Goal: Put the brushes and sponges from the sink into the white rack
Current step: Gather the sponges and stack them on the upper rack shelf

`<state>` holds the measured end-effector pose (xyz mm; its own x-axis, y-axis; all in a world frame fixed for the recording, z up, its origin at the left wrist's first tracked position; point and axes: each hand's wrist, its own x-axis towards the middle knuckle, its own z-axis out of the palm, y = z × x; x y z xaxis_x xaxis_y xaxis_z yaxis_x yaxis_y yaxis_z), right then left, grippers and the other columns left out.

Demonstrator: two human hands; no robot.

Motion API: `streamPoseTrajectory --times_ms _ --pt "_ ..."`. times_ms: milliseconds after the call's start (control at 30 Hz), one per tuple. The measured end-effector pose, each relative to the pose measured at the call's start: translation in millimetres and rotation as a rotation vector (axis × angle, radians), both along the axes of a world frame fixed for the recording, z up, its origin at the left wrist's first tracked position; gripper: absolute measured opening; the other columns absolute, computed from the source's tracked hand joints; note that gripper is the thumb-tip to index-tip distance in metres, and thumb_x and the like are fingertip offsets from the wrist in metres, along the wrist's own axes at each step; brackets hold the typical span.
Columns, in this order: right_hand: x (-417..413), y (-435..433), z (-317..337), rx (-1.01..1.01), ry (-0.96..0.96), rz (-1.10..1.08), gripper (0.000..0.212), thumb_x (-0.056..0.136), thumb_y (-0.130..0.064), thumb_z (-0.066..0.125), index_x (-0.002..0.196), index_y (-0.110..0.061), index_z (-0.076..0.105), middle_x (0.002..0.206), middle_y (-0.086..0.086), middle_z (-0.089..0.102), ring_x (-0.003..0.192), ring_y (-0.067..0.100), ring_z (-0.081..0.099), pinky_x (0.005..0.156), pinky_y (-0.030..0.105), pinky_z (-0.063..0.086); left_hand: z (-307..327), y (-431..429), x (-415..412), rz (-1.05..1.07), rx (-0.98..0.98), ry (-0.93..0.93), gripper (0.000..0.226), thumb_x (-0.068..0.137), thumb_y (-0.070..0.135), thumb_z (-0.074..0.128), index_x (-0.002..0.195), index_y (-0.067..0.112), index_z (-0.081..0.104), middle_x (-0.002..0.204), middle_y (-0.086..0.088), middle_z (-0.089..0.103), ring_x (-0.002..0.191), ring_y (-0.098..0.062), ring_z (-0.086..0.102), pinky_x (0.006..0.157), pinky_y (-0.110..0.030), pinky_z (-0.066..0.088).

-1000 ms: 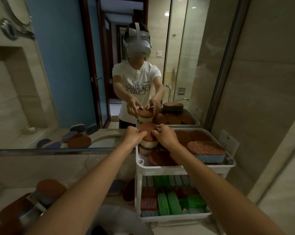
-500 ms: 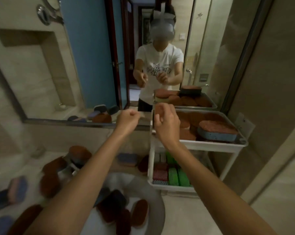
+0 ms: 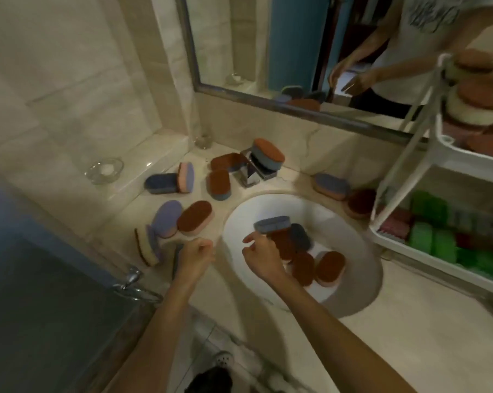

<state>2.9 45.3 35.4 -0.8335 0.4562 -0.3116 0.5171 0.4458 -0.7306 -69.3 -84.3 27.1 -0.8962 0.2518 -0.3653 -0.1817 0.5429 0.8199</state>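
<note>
Several oval sponges lie in the white sink (image 3: pixel 341 222): a grey-blue one (image 3: pixel 272 224) on its edge, a dark blue one (image 3: pixel 300 236) and brown-topped ones (image 3: pixel 330 268). My right hand (image 3: pixel 260 256) hovers over the sink's left part, right beside the pile, fingers loosely bent and holding nothing. My left hand (image 3: pixel 195 258) is curled into a fist over the counter at the sink's left rim, with nothing in it. The white rack (image 3: pixel 444 137) stands at the right; its top tray holds stacked brown sponges (image 3: pixel 478 103), and its lower shelf holds green and red brushes (image 3: pixel 426 239).
More sponges lie scattered on the counter (image 3: pixel 195 219) around the chrome faucet (image 3: pixel 251 168), one on top of it. A glass dish (image 3: pixel 104 168) and a glass cup (image 3: pixel 202 140) stand at the back left. A glass door with a metal handle (image 3: pixel 134 282) is on the left.
Both hands left the rack's top tray, where they set a sponge, and came down and left to the sink. The view swung from the rack down to the sink.
</note>
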Motion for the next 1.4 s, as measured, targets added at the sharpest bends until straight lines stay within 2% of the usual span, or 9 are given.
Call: streamPoseTrajectory --times_ms 100,233,467,600,767,933,1033,1133,1400 --pt "-29.8 -24.6 -14.4 0.049 -0.115 0.078 0.032 0.094 -0.024 0.048 0.122 -0.008 0.051 0.122 0.014 0.06 0.113 0.03 0.055 0.094 0.032 0.043 -9.8 -26.7 -35.1 0.049 -0.029 0.047 0.019 0.092 0.001 0.044 0.081 0.008 0.058 0.11 -0.029 0.064 0.102 -0.04 0.061 0.085 -0.041 0.048" --pt "-73.3 -73.1 -28.2 0.066 -0.191 0.109 0.047 0.093 -0.037 0.051 0.127 -0.007 0.039 0.126 0.013 0.053 0.114 0.031 0.054 0.092 0.035 0.045 -17.7 -67.2 -85.7 0.15 -0.174 0.171 0.022 0.085 0.007 0.039 0.085 -0.003 0.059 0.083 -0.02 0.059 0.079 -0.032 0.058 0.066 -0.038 0.042" --pt "-117.2 -117.6 -65.5 0.008 -0.33 0.058 0.065 0.086 -0.028 0.062 0.134 -0.008 0.024 0.127 0.014 0.049 0.111 0.032 0.055 0.088 0.038 0.05 -90.2 -102.6 -155.3 0.169 -0.251 0.113 0.05 0.07 0.039 0.056 0.099 -0.001 0.063 0.098 -0.022 0.066 0.094 -0.039 0.061 0.075 -0.042 0.051" --pt "-113.6 -96.9 -74.3 -0.163 -0.351 -0.124 0.054 0.086 -0.025 0.061 0.13 -0.009 0.034 0.128 0.014 0.051 0.116 0.028 0.053 0.093 0.035 0.046 -59.5 -86.3 -141.4 0.08 -0.227 0.129 0.047 0.068 0.021 0.064 0.109 0.0 0.056 0.11 -0.021 0.058 0.105 -0.037 0.053 0.084 -0.042 0.044" --pt "-102.0 -87.6 -80.7 0.109 -0.339 -0.096 0.052 0.089 -0.031 0.055 0.134 -0.012 0.038 0.131 0.014 0.041 0.122 0.03 0.041 0.097 0.036 0.04 -62.5 -69.9 -125.4 -0.097 -0.222 0.232 0.047 0.081 0.007 0.064 0.123 0.004 0.046 0.133 -0.018 0.039 0.119 -0.034 0.044 0.093 -0.039 0.044" --pt "-101.0 -90.2 -81.9 0.138 -0.257 -0.084 0.056 0.088 -0.031 0.056 0.136 -0.015 0.032 0.133 0.011 0.041 0.121 0.027 0.043 0.097 0.037 0.043 -66.7 -74.8 -136.8 -0.006 -0.094 0.225 0.023 0.089 0.01 0.057 0.11 0.003 0.059 0.124 -0.019 0.046 0.109 -0.034 0.051 0.09 -0.033 0.041" --pt "-100.2 -94.8 -83.2 0.092 -0.287 -0.053 0.071 0.085 -0.038 0.06 0.141 -0.016 0.023 0.137 0.009 0.037 0.124 0.028 0.041 0.099 0.039 0.043 -76.2 -83.4 -152.0 0.051 -0.165 0.147 0.055 0.075 0.019 0.074 0.123 0.006 0.05 0.132 -0.017 0.044 0.123 -0.035 0.041 0.102 -0.047 0.04" --pt "-100.2 -97.1 -86.0 0.14 -0.322 -0.014 0.082 0.081 -0.04 0.064 0.144 -0.016 0.017 0.14 0.009 0.033 0.126 0.028 0.037 0.101 0.04 0.042 -80.2 -89.0 -159.3 0.082 -0.134 -0.061 0.078 0.069 0.025 0.08 0.134 0.005 0.041 0.132 -0.018 0.051 0.12 -0.036 0.051 0.099 -0.046 0.045" --pt "-103.8 -79.7 -66.0 0.133 -0.24 -0.083 0.075 0.077 -0.037 0.068 0.137 -0.016 0.028 0.131 0.008 0.044 0.117 0.025 0.047 0.092 0.038 0.047 -56.1 -85.9 -163.7 0.102 -0.055 -0.042 0.038 0.08 0.022 0.07 0.109 -0.001 0.059 0.1 -0.014 0.062 0.093 -0.03 0.06 0.072 -0.03 0.043"
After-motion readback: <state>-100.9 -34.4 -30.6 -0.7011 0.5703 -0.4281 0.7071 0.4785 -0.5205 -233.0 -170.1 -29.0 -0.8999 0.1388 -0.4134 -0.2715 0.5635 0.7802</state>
